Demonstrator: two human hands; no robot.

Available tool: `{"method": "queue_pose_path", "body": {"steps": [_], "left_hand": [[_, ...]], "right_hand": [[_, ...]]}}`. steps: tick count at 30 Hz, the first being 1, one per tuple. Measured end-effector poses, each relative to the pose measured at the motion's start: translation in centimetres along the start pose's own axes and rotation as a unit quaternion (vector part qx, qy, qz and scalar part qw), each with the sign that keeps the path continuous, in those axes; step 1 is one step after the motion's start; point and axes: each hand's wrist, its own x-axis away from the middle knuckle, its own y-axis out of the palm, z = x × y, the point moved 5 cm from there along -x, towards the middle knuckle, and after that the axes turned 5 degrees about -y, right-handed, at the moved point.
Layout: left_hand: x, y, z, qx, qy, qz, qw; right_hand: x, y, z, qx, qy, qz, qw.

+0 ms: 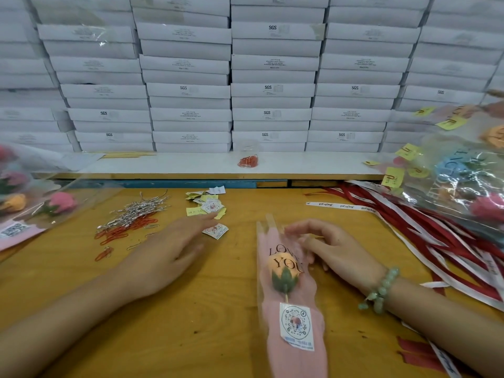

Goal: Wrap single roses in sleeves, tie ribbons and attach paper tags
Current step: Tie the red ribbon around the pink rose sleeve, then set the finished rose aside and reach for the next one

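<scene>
1. At your far left, a heap of sleeved roses (19,186) lies on the edge of the worktop (218,309), with a pink one (64,202) nearest you.
2. Silver paper clips (137,210) are piled beside it, and orange paper clips (122,231) are just in front of them.
3. Your left hand (169,252) is flat and low over the worktop. Its fingers (201,221) are straight and hold nothing, and the tips are near a loose paper tag (215,230). More paper tags (208,204) are scattered just beyond.
4. The orange rose (281,264) lies in its pink sleeve (294,358) on the worktop between your hands, bloom away from you. A QR sticker (296,326) sits on the lower part of the sleeve.
5. Your right hand (330,251), with a green bead bracelet (381,290) at the wrist, rests against the sleeve's upper right edge. Its fingers are loosely curled, and you cannot tell whether they pinch the film.
6. Red and white ribbons (436,230) fan out to the right.
7. Wrapped roses with yellow tags (463,173) are piled at the far right.
</scene>
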Motion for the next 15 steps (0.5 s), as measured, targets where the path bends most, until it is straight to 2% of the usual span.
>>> {"method": "queue_pose_path", "body": {"steps": [3,11,15], "left_hand": [[-0.2,1.2,-1.0,-0.009,-0.008,-0.024,1.0],[-0.5,0.3,-0.4,-0.06,0.009,0.03,0.998],[-0.3,0.1,0.2,-0.108,0.033,0.041,0.993]], "right_hand": [[0.0,0.0,0.0,-0.001,0.002,-0.003,1.0],[0.1,0.1,0.0,-0.025,0.0,-0.002,1.0],[-0.1,-0.3,0.4,-0.022,0.012,0.029,0.999]]}}
